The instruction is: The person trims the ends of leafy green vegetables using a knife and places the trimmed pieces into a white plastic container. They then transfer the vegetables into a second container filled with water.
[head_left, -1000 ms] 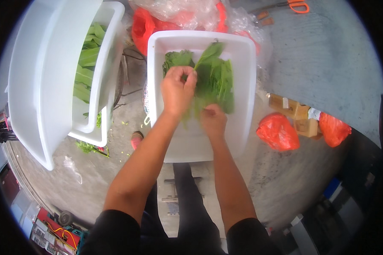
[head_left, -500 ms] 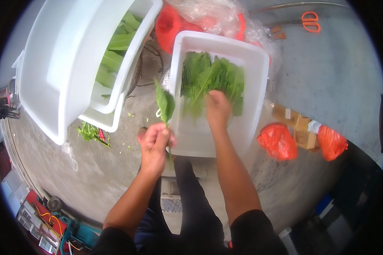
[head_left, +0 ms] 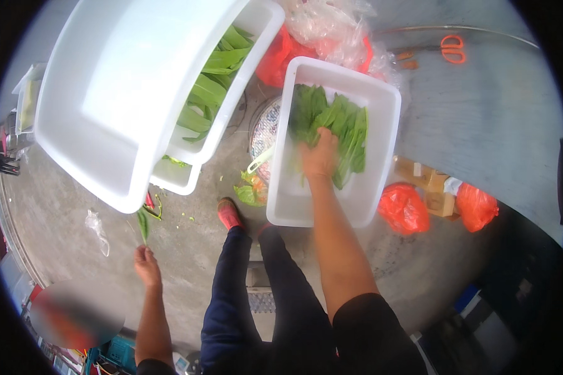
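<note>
A long green vegetable leaf (head_left: 143, 226) stands up from my left hand (head_left: 147, 267), closed on its lower end out over the floor at the left. My right hand (head_left: 319, 155) reaches into a white plastic tub (head_left: 301, 215), its fingers curled into a pile of leafy greens (head_left: 350, 134); the leaves partly hide the fingertips. Left of that, a large white bin (head_left: 100, 119) overlaps another white tub (head_left: 228, 122) holding more green leaves (head_left: 209, 90).
A round patterned container (head_left: 266, 128) with a pale handle (head_left: 259, 160) sits between the tubs. Red plastic bags (head_left: 403, 209) and a cardboard box (head_left: 440, 203) lie at the right. Orange-handled scissors (head_left: 453, 49) rest on the grey surface. Leaf scraps (head_left: 250, 194) lie near my shoe (head_left: 229, 214).
My left hand has swung left and down with the leaf, away from the tub. My right hand stays at the greens. The view has shifted, bringing the bins further right.
</note>
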Motion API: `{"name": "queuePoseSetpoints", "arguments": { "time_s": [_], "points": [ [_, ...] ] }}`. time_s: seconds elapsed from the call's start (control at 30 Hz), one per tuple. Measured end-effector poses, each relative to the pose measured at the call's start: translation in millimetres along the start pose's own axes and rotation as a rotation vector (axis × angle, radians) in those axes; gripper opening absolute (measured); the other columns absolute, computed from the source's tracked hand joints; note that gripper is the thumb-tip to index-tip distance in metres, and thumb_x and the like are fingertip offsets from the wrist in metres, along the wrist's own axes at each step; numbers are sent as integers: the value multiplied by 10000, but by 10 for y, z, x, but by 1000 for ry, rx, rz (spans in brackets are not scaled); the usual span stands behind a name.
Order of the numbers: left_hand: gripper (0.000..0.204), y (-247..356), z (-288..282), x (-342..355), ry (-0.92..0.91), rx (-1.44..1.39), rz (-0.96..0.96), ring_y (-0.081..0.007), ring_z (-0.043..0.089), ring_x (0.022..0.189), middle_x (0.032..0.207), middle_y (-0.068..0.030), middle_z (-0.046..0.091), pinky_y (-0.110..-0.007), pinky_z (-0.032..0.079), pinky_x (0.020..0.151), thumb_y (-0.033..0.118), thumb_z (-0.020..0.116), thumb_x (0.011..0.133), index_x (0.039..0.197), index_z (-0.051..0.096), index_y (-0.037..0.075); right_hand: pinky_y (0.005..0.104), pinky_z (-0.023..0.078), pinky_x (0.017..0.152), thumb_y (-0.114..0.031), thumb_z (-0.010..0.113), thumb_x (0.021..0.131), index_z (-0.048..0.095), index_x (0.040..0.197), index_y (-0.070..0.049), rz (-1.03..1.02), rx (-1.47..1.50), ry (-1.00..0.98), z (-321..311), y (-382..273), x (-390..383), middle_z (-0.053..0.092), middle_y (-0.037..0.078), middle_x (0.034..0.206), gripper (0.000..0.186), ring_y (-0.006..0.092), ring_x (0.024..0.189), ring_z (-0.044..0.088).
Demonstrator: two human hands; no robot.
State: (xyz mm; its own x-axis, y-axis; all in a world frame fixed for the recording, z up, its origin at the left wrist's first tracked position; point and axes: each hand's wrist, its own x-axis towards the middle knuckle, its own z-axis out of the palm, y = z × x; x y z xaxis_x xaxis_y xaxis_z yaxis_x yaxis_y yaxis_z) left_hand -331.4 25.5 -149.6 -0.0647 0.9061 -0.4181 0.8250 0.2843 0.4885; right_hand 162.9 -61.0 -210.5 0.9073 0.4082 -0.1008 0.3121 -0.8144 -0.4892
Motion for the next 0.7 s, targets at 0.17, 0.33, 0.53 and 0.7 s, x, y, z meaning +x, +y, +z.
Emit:
{"name": "queuePoseSetpoints", "arguments": {
  "time_s": [0.17,0.33,0.53,0.7],
  "points": [
    [357,138,24,77,76,169,188,-207,547,1022,1131,-148,564,-310,440,841,32,543,817,1166,496,-25,320,451,734,-50,640,676,460,1129,-79,312,286,-122,-191,89,16,546,109,924,488,223,845,541],
    [302,1294,677,-645,-427,-218,207,-184,570,971,1074,-115,594,-294,451,819,-2,544,801,1103,548,12,349,476,693,-46,555,740,487,1087,-71,542,893,-94,-286,662,44,549,44,838,354,193,750,572],
    [283,2793,1868,-1224,-622,-410,384,-282,589,917,997,-164,600,-323,457,819,20,596,758,1038,564,-5,308,482,641,-14,483,784,479,1086,-60,611,1133,-86,-435,917,127,532,39,855,306,170,722,571],
    [489,3101,3014,-807,-176,-264,425,-360,493,1072,1133,-243,523,-400,374,936,112,598,752,1192,454,-43,325,459,794,-62,507,804,418,1212,35,604,999,-219,-547,836,210,522,113,1061,429,205,955,535]
  ]
}}
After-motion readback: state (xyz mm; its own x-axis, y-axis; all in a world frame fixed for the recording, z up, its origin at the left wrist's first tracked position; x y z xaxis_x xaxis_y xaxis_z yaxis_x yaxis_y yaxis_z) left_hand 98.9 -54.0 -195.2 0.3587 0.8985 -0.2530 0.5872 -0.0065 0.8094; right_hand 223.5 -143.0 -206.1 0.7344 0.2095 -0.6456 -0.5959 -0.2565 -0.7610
